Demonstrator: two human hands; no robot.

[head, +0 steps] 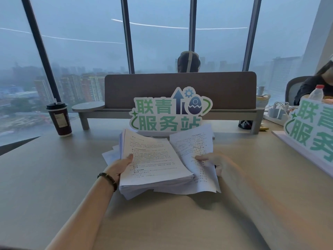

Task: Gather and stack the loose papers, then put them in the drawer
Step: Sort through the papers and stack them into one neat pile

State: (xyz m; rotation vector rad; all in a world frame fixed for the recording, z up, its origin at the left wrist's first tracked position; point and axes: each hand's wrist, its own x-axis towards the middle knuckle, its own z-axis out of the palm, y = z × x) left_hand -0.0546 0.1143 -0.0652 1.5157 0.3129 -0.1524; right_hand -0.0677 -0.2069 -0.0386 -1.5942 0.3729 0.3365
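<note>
A thick stack of printed white papers (153, 163) is tilted up off the beige desk (54, 177), with my left hand (119, 167) gripping its left edge, thumb on top. My right hand (216, 164) holds a thinner bundle of printed sheets (196, 147) that fans out to the right of the stack and overlaps it. A few loose sheets (110, 154) stick out from under the stack on the left. A dark bead bracelet is on my left wrist. No drawer is in view.
A green and white cut-out sign (169, 112) stands just behind the papers, before a brown divider on a shelf (180, 91). A dark paper cup (60, 120) stands far left. A second sign (311, 130), a bottle, a power strip and a seated person are at right.
</note>
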